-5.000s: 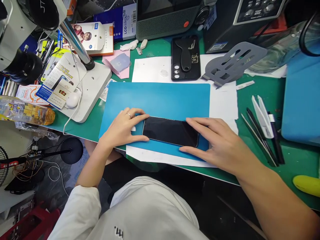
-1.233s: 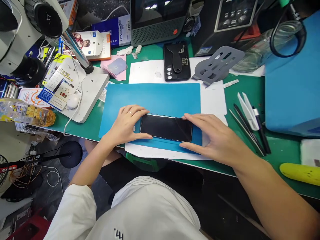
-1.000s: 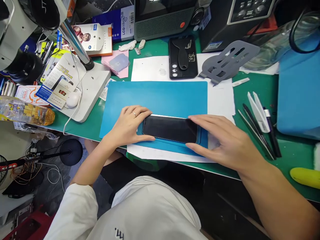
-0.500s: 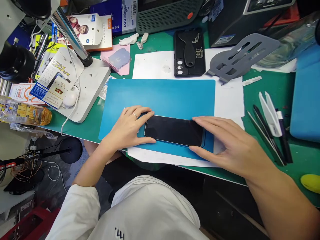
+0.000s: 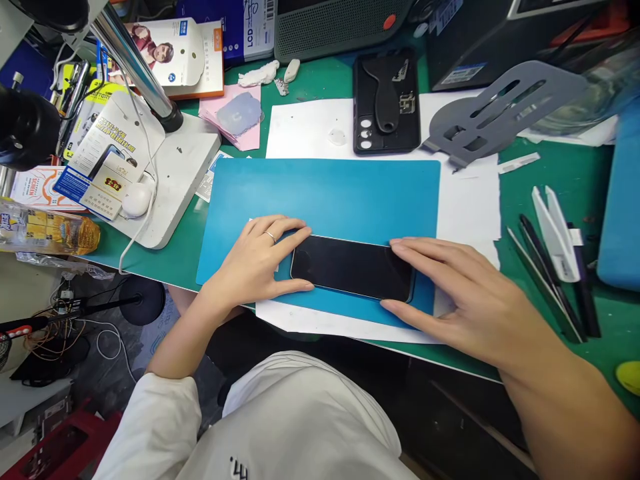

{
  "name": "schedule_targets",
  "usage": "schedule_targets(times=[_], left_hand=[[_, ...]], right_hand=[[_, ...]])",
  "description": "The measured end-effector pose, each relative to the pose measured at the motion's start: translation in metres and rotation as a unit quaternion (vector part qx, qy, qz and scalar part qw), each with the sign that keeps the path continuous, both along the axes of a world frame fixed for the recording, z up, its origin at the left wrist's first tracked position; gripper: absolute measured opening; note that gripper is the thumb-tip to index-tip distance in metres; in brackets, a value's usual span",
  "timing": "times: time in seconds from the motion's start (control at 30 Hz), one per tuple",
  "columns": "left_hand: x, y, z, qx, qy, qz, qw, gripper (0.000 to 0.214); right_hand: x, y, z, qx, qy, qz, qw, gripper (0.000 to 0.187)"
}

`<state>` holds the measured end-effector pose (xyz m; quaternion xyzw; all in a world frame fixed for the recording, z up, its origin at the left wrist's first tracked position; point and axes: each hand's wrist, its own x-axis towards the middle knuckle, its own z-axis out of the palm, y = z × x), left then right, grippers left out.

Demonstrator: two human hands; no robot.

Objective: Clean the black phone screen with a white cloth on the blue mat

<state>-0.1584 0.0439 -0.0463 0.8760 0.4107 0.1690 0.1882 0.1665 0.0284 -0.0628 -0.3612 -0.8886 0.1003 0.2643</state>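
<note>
A smartphone (image 5: 353, 268) with a dark screen facing up lies lengthwise on a blue mat (image 5: 325, 193). My left hand (image 5: 265, 257) grips its left end, thumb on the near edge and fingers on the far edge; a ring shows on one finger. At the other end, my right hand (image 5: 455, 287) spans the phone the same way, with fingertips at the far edge and thumb at the near edge. Beyond the mat, a black phone case (image 5: 363, 110) lies with a dark handled tool (image 5: 385, 110) across it.
White tweezers (image 5: 557, 233) and several slim dark tools lie to the right. Behind them stands a grey slotted phone stand (image 5: 505, 113). At left are a lamp base (image 5: 185, 160), a drink bottle (image 5: 47, 227) and product boxes (image 5: 175, 50). White paper (image 5: 305, 123) lies beneath the mat.
The view has shifted slightly, so things at the right appear further right. Both hands keep their places at the phone's ends; the screen looks flush with its frame at the right end now.
</note>
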Motion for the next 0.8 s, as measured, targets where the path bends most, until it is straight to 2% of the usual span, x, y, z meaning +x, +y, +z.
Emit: schedule_targets(times=[0.2,0.57,0.8], left_hand=[[0.0013,0.0003,0.0012,0.001,-0.003,0.001,1.000,0.072],[0.0030,0.0001,0.0070,-0.056,0.007,0.022,0.998,0.072],[0.0029,0.0009,0.0063,-0.064,0.001,0.021,0.998,0.072]], right_hand=[[0.0011,-0.0001,-0.0005,-0.006,-0.004,0.002,1.000,0.087],[-0.0004,0.0001,0.0011,-0.015,0.000,0.001,1.000,0.086],[0.0003,0.0009,-0.0001,-0.005,0.004,0.004,1.000,0.088]])
